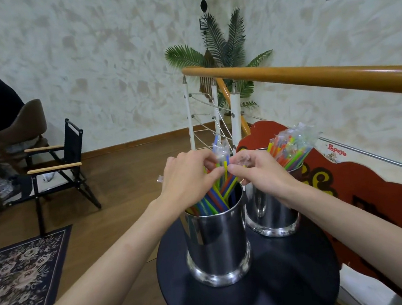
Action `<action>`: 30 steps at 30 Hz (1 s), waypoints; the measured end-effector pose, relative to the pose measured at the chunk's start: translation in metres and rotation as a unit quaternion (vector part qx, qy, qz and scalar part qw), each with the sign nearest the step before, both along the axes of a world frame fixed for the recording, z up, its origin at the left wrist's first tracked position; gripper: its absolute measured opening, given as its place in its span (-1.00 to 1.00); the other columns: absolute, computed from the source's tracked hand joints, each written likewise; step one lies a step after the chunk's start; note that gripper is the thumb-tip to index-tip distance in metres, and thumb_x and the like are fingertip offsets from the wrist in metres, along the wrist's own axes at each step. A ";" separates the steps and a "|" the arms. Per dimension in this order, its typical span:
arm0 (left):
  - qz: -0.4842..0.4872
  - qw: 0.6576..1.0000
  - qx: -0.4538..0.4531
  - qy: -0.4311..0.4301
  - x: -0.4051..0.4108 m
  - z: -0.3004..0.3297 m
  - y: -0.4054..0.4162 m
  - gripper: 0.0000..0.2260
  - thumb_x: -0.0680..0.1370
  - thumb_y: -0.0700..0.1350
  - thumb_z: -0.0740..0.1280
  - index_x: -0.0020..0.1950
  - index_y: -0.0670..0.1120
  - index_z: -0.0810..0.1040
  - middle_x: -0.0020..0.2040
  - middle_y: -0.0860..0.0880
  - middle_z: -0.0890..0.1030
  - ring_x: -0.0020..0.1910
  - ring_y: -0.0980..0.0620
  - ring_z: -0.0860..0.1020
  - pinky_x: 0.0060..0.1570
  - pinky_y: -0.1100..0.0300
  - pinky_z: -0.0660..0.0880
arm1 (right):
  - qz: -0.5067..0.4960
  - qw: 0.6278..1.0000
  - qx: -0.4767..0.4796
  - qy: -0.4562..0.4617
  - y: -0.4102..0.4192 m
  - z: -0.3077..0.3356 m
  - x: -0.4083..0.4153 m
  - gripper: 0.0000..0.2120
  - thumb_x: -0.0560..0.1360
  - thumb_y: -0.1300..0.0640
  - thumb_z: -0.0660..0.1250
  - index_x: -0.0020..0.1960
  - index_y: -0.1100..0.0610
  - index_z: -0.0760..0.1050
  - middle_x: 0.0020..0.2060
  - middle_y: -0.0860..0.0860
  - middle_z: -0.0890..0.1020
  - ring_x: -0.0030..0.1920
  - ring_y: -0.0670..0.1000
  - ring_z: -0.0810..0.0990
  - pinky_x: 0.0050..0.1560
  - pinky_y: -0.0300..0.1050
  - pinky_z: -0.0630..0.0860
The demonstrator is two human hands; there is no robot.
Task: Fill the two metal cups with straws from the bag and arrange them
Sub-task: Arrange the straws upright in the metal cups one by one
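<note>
Two metal cups stood on a round dark table [300, 287]. The near cup [217, 241] held loose coloured straws [215, 198], leaning and crossed, not yet tidy. The far cup [272, 215] held a bunch of straws with clear bag [294, 138] plastic visible around their tops; whether they were fully unwrapped could not be told.

Left hand [187, 176] and right hand [255, 171] met over the near cup, fingers curled. Both pinched the upper ends of its straws, with a scrap of clear plastic at the fingertips.

Judgement: filling looked largely done, since both cups carried straws. Remaining: free any plastic from the tops, especially on the far bunch, then straighten and even out the straws in each cup.
</note>
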State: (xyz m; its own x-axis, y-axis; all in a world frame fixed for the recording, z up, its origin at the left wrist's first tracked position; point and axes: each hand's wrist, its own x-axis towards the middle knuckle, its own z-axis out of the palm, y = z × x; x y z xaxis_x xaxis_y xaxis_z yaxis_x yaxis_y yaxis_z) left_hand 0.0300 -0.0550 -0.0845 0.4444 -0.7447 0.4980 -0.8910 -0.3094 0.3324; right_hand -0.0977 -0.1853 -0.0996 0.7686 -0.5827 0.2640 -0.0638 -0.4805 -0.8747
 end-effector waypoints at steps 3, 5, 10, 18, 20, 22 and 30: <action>-0.016 0.998 0.006 0.058 0.000 0.004 0.000 -0.74 0.50 0.23 0.43 0.09 0.14 0.61 -0.12 0.22 0.64 0.03 0.11 0.59 0.15 -0.02 0.46 | -0.004 1.000 0.002 -0.013 0.002 0.001 0.000 -0.91 0.59 0.16 0.39 0.05 0.15 0.65 -0.10 0.02 0.68 -0.19 -0.12 0.60 -0.22 -0.33 0.56; -0.022 0.997 0.003 0.080 0.002 0.005 0.001 -0.74 0.49 0.23 0.45 0.08 0.14 0.61 -0.11 0.21 0.66 0.04 0.11 0.58 0.17 -0.05 0.46 | -0.004 1.000 0.006 -0.013 0.002 0.002 0.000 -0.91 0.58 0.16 0.40 0.04 0.15 0.65 -0.14 0.02 0.67 -0.26 -0.17 0.61 -0.22 -0.33 0.56; -0.025 0.997 -0.003 0.078 0.004 0.005 0.001 -0.95 0.57 0.09 0.40 -0.05 0.16 0.61 -0.12 0.18 0.66 0.00 0.11 0.58 0.17 -0.06 0.47 | 0.008 1.000 0.017 -0.011 0.002 0.004 0.000 -0.94 0.55 0.17 0.44 -0.01 0.17 0.64 -0.22 0.06 0.64 -0.31 -0.14 0.64 -0.23 -0.29 0.57; -0.038 0.996 0.018 0.083 0.005 0.007 0.005 -0.94 0.58 -0.02 0.36 -0.04 0.17 0.57 -0.07 0.18 0.63 0.00 0.12 0.55 0.19 -0.07 0.45 | 0.003 0.999 0.035 -0.037 -0.001 0.003 -0.004 -0.73 0.49 0.15 0.53 -0.07 0.37 0.61 -0.34 0.02 0.63 -0.24 0.04 0.71 -0.15 -0.14 0.68; -0.049 0.995 0.034 0.083 0.005 0.008 0.006 -0.91 0.54 -0.01 0.40 0.00 0.17 0.57 -0.06 0.21 0.62 0.01 0.13 0.55 0.21 -0.03 0.42 | 0.013 0.998 0.045 -0.041 0.000 0.004 -0.005 -0.72 0.45 0.13 0.56 -0.08 0.35 0.62 -0.37 -0.03 0.63 -0.23 0.05 0.72 -0.11 -0.11 0.69; -0.050 0.994 0.064 0.068 0.003 0.010 0.007 -0.82 0.48 0.07 0.45 0.06 0.15 0.57 -0.02 0.22 0.62 0.05 0.10 0.56 0.19 0.02 0.37 | 0.020 0.997 0.055 -0.045 0.000 0.005 -0.005 -0.67 0.41 0.12 0.59 -0.06 0.37 0.61 -0.33 0.01 0.65 -0.20 0.06 0.72 -0.10 -0.10 0.69; -0.039 0.998 0.050 0.023 0.003 0.006 0.009 -0.59 0.35 0.35 0.49 -0.08 0.08 0.52 -0.10 0.15 0.61 -0.11 0.09 0.53 -0.05 0.04 0.40 | 0.104 0.994 0.019 0.026 0.001 0.014 -0.006 -0.80 0.43 0.18 0.58 0.03 0.13 0.67 -0.01 0.04 0.72 -0.03 -0.05 0.72 0.06 -0.24 0.59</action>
